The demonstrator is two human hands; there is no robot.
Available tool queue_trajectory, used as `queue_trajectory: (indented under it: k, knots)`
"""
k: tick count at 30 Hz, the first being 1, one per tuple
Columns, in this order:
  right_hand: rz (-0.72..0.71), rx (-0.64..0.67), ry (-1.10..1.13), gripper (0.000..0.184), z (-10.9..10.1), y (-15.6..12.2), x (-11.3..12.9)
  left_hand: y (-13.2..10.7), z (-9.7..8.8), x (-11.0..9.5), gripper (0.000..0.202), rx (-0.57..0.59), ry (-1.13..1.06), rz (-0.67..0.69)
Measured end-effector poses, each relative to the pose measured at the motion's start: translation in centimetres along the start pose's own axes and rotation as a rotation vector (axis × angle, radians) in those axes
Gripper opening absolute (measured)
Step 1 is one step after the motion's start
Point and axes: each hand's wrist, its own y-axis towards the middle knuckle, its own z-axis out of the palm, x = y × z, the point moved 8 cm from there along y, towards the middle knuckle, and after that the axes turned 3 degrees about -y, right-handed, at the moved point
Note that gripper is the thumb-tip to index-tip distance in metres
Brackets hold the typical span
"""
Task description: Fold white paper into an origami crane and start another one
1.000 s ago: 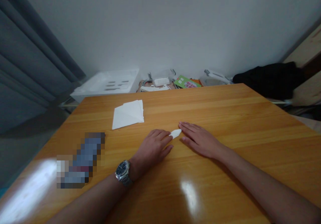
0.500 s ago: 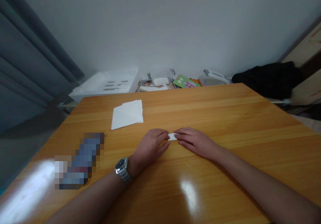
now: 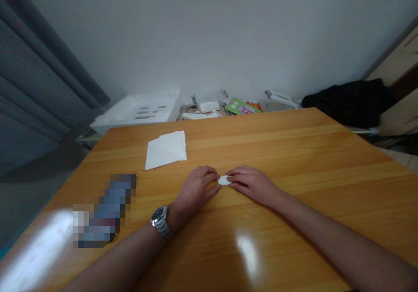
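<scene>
A small white piece of paper (image 3: pixel 224 180), apparently folded, lies between my two hands at the middle of the table. My left hand (image 3: pixel 199 187), with a metal watch on its wrist, grips the left end between thumb and fingertips. At the right end, the thumb and fingers of my right hand (image 3: pixel 254 183) close on it from the other side. The fingers cover both ends, so only the middle of the paper shows. Further off to the left, several white paper sheets (image 3: pixel 166 150) lie loosely stacked.
The wooden table (image 3: pixel 294 144) fills the foreground. A pixelated dark object (image 3: pixel 109 209) lies on its left side. Past the far edge are a white foam tray (image 3: pixel 137 109), a green booklet (image 3: pixel 241 106) and black cloth (image 3: pixel 349 104), with a grey curtain at the left.
Both thumbs have drawn in toward the paper, closing the gap between thumb and fingers. A little more of the paper's near side shows. The sheets stay where they were.
</scene>
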Motion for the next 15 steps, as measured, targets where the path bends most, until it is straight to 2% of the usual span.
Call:
queue_trajectory:
  k: [15]
  knots:
    - [0.035,-0.057,0.042,0.019,0.06,0.22,-0.32,0.13,-0.42,-0.71,0.018,0.007,0.010,-0.005]
